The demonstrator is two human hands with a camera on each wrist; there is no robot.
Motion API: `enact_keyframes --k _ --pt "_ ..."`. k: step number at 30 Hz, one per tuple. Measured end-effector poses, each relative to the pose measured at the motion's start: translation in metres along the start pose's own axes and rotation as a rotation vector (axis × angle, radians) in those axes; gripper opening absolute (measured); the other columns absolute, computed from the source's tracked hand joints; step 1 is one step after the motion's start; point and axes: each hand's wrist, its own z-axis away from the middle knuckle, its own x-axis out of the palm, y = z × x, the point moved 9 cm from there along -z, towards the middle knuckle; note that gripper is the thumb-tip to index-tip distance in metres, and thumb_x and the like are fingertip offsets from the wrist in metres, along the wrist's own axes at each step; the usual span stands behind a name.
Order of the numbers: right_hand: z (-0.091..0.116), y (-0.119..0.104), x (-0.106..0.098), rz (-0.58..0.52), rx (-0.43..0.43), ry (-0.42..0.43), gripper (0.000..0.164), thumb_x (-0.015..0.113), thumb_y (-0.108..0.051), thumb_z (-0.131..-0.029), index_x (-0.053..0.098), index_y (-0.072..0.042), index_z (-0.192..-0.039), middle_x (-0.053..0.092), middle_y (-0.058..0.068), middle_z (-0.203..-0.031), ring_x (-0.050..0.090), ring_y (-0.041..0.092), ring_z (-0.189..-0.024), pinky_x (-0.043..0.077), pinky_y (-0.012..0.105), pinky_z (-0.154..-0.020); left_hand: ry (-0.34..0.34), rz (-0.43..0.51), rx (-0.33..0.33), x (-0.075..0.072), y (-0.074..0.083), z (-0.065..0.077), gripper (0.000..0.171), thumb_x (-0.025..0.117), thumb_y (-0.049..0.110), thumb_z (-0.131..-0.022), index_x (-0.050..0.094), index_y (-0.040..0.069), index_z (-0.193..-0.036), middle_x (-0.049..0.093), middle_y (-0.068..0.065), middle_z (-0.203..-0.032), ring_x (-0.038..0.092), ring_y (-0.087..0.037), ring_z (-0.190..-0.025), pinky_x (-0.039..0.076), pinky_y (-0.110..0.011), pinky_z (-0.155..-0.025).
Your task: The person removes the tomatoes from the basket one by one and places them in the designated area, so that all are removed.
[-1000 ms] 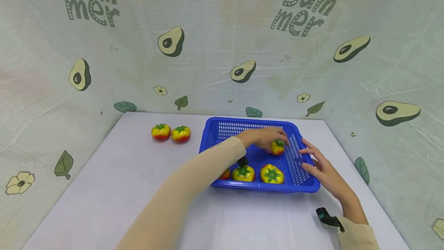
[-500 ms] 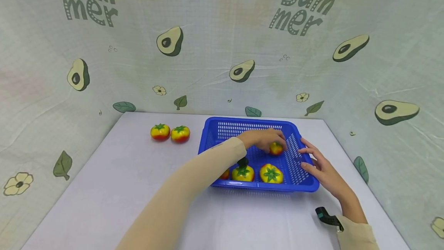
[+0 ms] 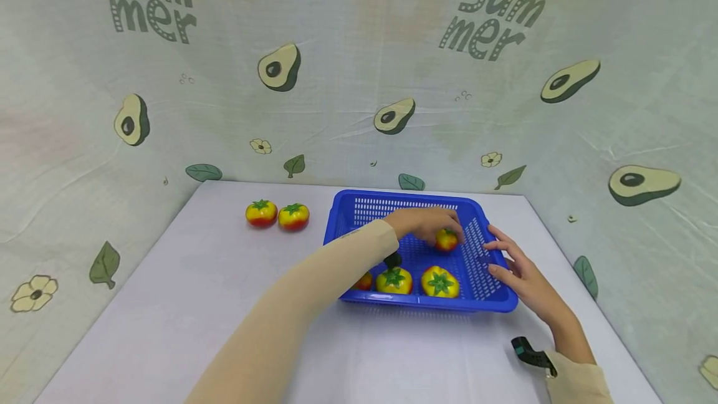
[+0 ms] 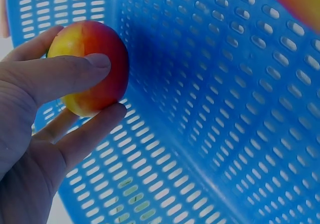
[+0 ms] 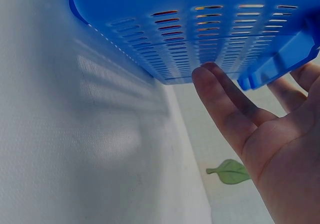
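Observation:
In the head view my left hand (image 3: 430,224) reaches into a blue plastic basket (image 3: 406,196) and grips a red-and-yellow toy tomato (image 3: 446,242) near its right side. The left wrist view shows the thumb lying across that tomato (image 4: 118,58), with fingers curled beneath and behind it. My right hand (image 3: 523,274) rests at the basket's right rim, fingers fairly straight. From the right wrist view, two of its fingers (image 5: 225,103) extend along the outside of the perforated wall. Along the basket's near side sit a tomato (image 3: 440,282), another tomato (image 3: 394,281) and a partly hidden one (image 3: 363,282).
Two more tomatoes stand side by side on the white table at the back left, a left one (image 3: 261,213) and a right one (image 3: 293,217). A patterned cloth (image 3: 336,80) hangs behind and at both sides. My left sleeve (image 3: 303,298) crosses the basket's near left corner.
My left fingers have closed round the tomato, which has shifted slightly left and shows less of its green top. My right hand and the basket stay in place.

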Motion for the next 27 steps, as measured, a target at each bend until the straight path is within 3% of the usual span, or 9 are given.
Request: enact_keyframes --k 2,9,16,27 --pt "0.001 0.0 0.0 -0.001 0.003 0.0 0.041 0.06 -0.016 -0.108 0.05 -0.004 -0.145 0.015 0.013 -0.177 0.031 0.065 -0.146 0.057 0.022 -0.095 -0.002 -0.009 0.005 -0.003 0.002 0.004 0.053 0.07 0.003 -0.101 0.065 0.029 -0.146 0.05 0.002 -0.152 0.044 -0.015 -0.142 0.035 -0.028 -0.123" --pt "0.0 0.001 0.0 0.005 0.001 0.002 0.04 0.06 -0.016 -0.108 0.05 -0.005 -0.145 0.015 0.012 -0.178 0.029 0.064 -0.148 0.049 0.014 -0.095 0.017 -0.001 0.009 -0.016 0.004 0.022 0.049 0.072 0.01 -0.101 0.066 0.028 -0.146 0.048 -0.001 -0.157 0.044 -0.018 -0.143 0.039 -0.031 -0.122" --pt "0.0 0.0 0.0 0.004 0.006 -0.002 0.04 0.06 -0.016 -0.108 0.05 -0.004 -0.145 0.015 0.011 -0.178 0.025 0.063 -0.15 0.045 0.01 -0.095 0.043 -0.001 0.041 -0.028 -0.001 0.042 0.045 0.074 0.01 -0.1 0.069 0.025 -0.142 0.052 -0.005 -0.152 0.048 -0.02 -0.139 0.043 -0.026 -0.117" --pt "0.0 0.0 0.001 -0.003 0.009 -0.005 0.039 0.059 -0.017 -0.108 0.05 -0.007 -0.145 0.014 0.009 -0.178 0.027 0.065 -0.148 0.048 0.012 -0.093 0.062 0.019 -0.004 -0.049 -0.012 0.085 0.048 0.079 0.009 -0.096 0.069 0.026 -0.14 0.05 -0.006 -0.154 0.047 -0.022 -0.14 0.047 -0.027 -0.114"
